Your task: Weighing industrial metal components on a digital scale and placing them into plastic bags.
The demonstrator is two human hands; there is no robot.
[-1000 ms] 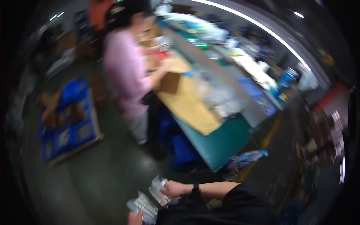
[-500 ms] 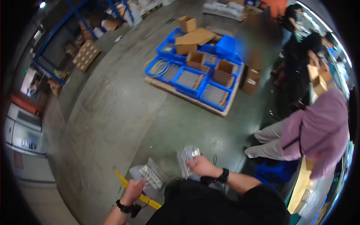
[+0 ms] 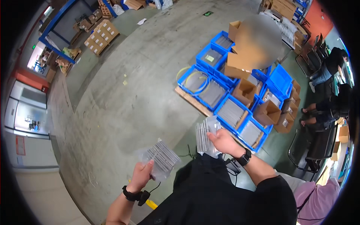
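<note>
The left hand [image 3: 141,175] is closed on the lower edge of a clear bag of grey strips [image 3: 162,159], thumb on top and fingers curled under; the bag fans up and to the right from the grip, its long axis running diagonally away from the wrist. The right hand [image 3: 222,142] is clamped on a second clear bag of grey strips [image 3: 206,135], fingers wrapped over its right edge; this bag stands nearly upright, long axis pointing away from the body, just left of the palm. The two bags are apart, with a gap of bare floor between them, and both are held in the air in front of the black-clad torso. Each wrist carries a black band. Beyond the right hand, and nearer to it than to the left hand, lies a wooden pallet [image 3: 189,101] loaded with blue bins [image 3: 210,92]; several bins hold flat grey stock of the same look as the bag contents, one holds a yellowish hoop [image 3: 198,79], and open cardboard boxes [image 3: 245,92] sit among them. The surface is a grey concrete floor [image 3: 120,93] with a yellow marking near the feet. The room is a warehouse: further stacked cartons [image 3: 100,34] and blue racking stand at the far left, and seated persons are visible at the right edge.
</note>
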